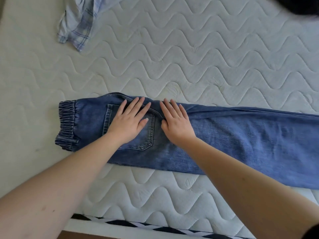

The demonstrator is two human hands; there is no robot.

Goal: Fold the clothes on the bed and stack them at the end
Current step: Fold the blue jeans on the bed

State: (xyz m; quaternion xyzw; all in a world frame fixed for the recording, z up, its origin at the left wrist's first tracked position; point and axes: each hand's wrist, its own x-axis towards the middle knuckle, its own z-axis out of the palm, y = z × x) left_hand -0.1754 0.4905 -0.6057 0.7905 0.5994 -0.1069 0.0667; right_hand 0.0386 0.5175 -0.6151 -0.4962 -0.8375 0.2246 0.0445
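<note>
A pair of blue jeans point(233, 135) lies folded lengthwise across the white quilted mattress point(189, 57), elastic waistband at the left, legs running off the right edge of view. My left hand point(130, 119) rests flat on the back pocket with straight fingers. Just to its right, my right hand point(174, 120) presses flat on the seat of the jeans, fingers straight and pointing away from me. Neither hand grips the cloth.
A crumpled pale blue plaid shirt point(79, 23) lies at the far left of the mattress. Something dark and blurred point(296, 6) sits in the top right corner. The mattress's near edge, with black and white trim point(155, 226), runs along the bottom.
</note>
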